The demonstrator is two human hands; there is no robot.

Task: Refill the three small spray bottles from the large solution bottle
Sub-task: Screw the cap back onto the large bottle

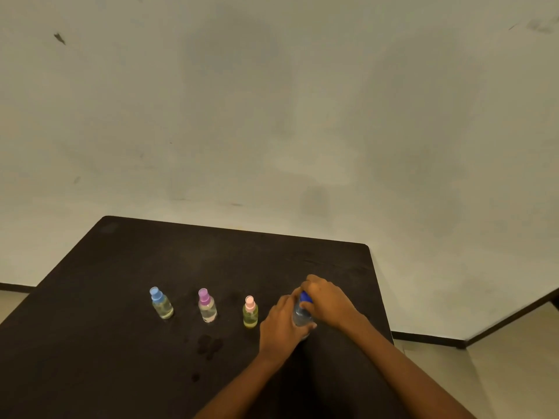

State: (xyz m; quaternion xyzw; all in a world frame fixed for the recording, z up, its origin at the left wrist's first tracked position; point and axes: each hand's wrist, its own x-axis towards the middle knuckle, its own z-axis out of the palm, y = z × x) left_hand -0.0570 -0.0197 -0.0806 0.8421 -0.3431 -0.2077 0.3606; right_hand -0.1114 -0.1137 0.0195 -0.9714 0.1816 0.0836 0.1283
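Observation:
Three small spray bottles stand upright in a row on the dark table point(121, 267): one with a blue cap point(161, 303), one with a purple cap point(207, 305), one with a pink cap and yellowish body point(250, 312). Each has its cap on. To their right stands the large clear solution bottle point(300, 316). My left hand point(281, 325) grips its body. My right hand point(325, 299) is curled over its blue cap point(305, 297), which is mostly hidden under the fingers.
Dark wet spots point(208, 346) lie on the tabletop in front of the purple and pink bottles. The table's right edge point(381, 297) runs close beside my right hand. A pale wall rises behind the table, with floor at the right.

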